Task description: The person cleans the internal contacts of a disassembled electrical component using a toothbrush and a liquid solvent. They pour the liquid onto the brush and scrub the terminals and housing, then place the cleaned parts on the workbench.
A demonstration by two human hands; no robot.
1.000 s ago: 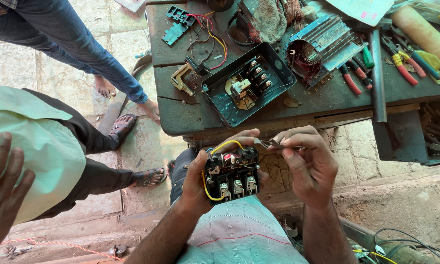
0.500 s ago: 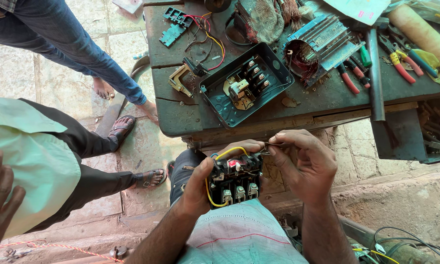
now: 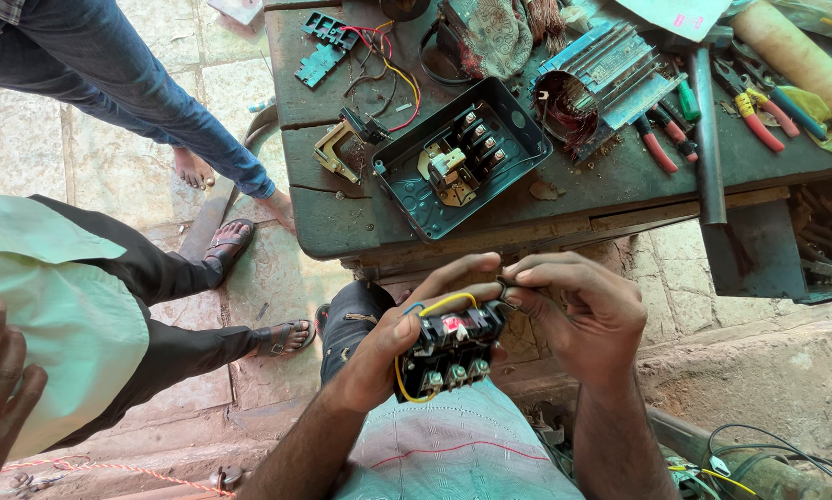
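A person's left hand [image 3: 393, 356] cradles a black switch block [image 3: 451, 347] above the lap, its grip wrapped around the body, while the right hand [image 3: 578, 315] pinches a small part at the block's upper corner, fingertips pressed together. Yellow wires [image 3: 434, 306] already loop over the block, which sits out of the open dark box [image 3: 458, 157] on the worktop [image 3: 342, 222]. Judging by this, refitting remains undone.
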